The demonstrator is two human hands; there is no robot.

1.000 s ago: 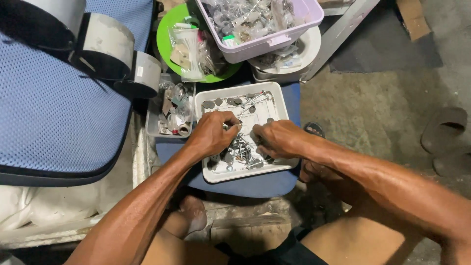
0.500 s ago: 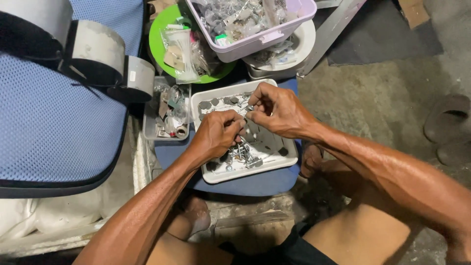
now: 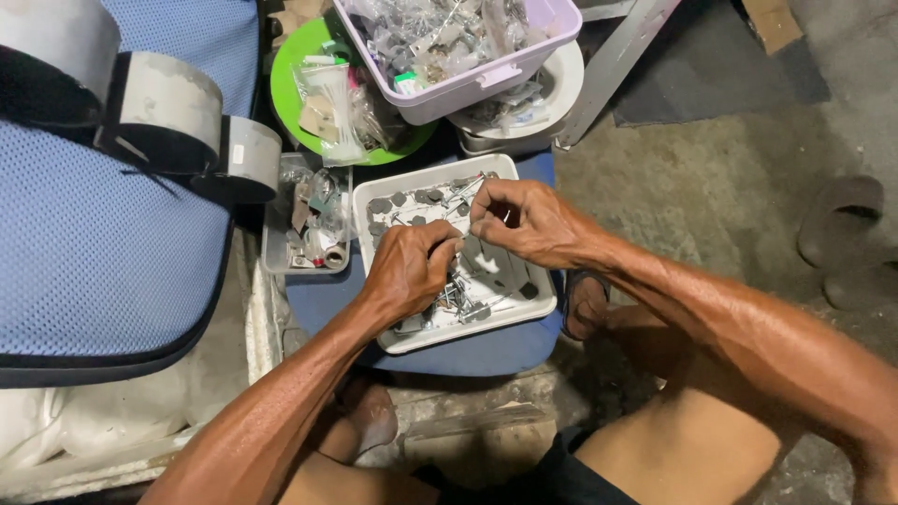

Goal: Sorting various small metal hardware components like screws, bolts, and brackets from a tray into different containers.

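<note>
A white square tray [image 3: 426, 174] rests on a blue stool seat [image 3: 486, 353] and holds several nails, screws and dark round washers [image 3: 472, 304]. My left hand [image 3: 407, 266] hovers over the tray's middle, fingers curled around small metal pieces. My right hand [image 3: 524, 223] is just above and to the right of it, fingertips pinched together on a small fastener over the tray's far half. The two hands nearly touch at the fingertips.
A lilac bin [image 3: 468, 84] of bagged hardware sits over a white bowl [image 3: 552, 89] at the top. A green plate [image 3: 290, 93] with plastic bags and a small clear box [image 3: 281, 257] of parts lie left of the tray. A blue mesh chair back [image 3: 103, 252] fills the left. Sandals [image 3: 842, 234] lie on the concrete at right.
My right hand lifted from the tray's right side up to its far half and pinched a small piece. My left hand stayed over the middle. The view drifted slightly.
</note>
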